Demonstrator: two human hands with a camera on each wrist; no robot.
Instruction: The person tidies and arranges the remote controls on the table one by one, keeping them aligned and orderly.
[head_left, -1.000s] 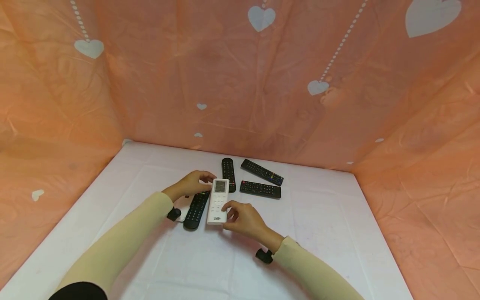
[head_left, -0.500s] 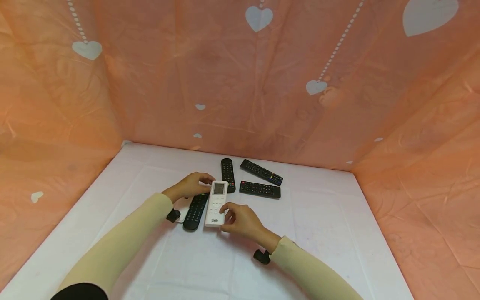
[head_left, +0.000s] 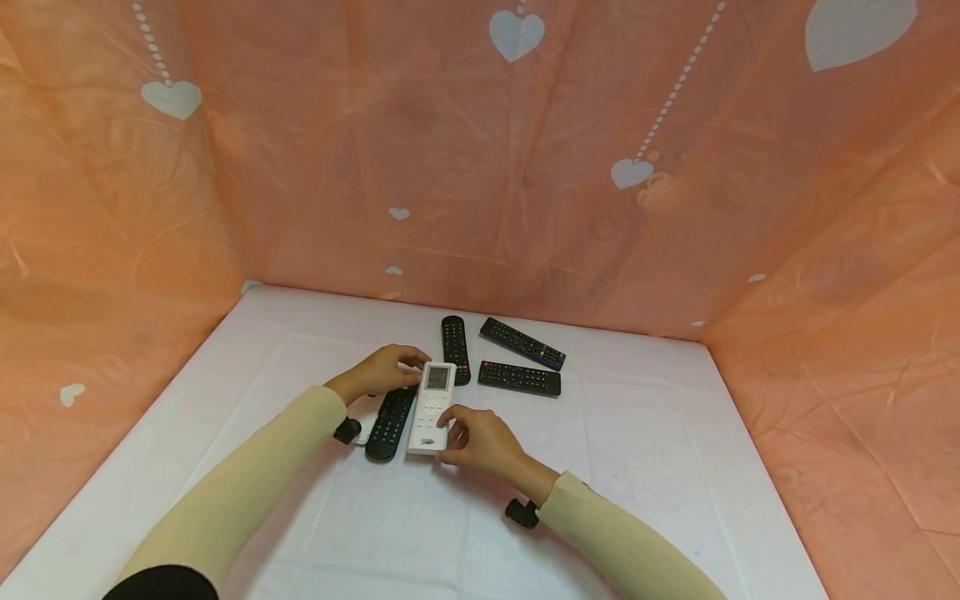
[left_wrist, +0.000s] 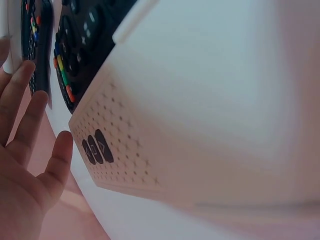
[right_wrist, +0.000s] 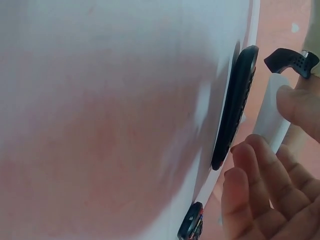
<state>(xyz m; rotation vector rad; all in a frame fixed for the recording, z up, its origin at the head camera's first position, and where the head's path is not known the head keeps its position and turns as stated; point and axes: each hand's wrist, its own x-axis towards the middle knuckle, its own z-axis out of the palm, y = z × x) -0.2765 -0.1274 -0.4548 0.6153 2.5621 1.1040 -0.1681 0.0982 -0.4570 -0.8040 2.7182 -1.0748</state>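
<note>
White remote (head_left: 432,408): mid-table, between your hands, screen end away from you, in the air going by the right wrist view. Likely light, stiff plastic; smooth case could slide, screen is probably the fragile bit. Best hold: long side edges, near the lower end, off the buttons.

Your right hand (head_left: 483,442) pinches its lower right edge, thumb low, fingers bent. Your left hand (head_left: 381,371) has its fingertips at the top left corner, apparently touching; can't tell if they're clamped on it or just steadying. Hands are apart, one per end.

Just left of it, one black remote (head_left: 390,425) lies slanted, upper end by your left hand. White dotted-face device (left_wrist: 117,130) with three dark buttons, beside your left hand. Beyond: an upright-lying black remote (head_left: 453,342), then two more to the right, upper one (head_left: 522,343) angled, lower one (head_left: 519,379) nearly crosswise. All on the white-covered table (head_left: 645,467).
</note>
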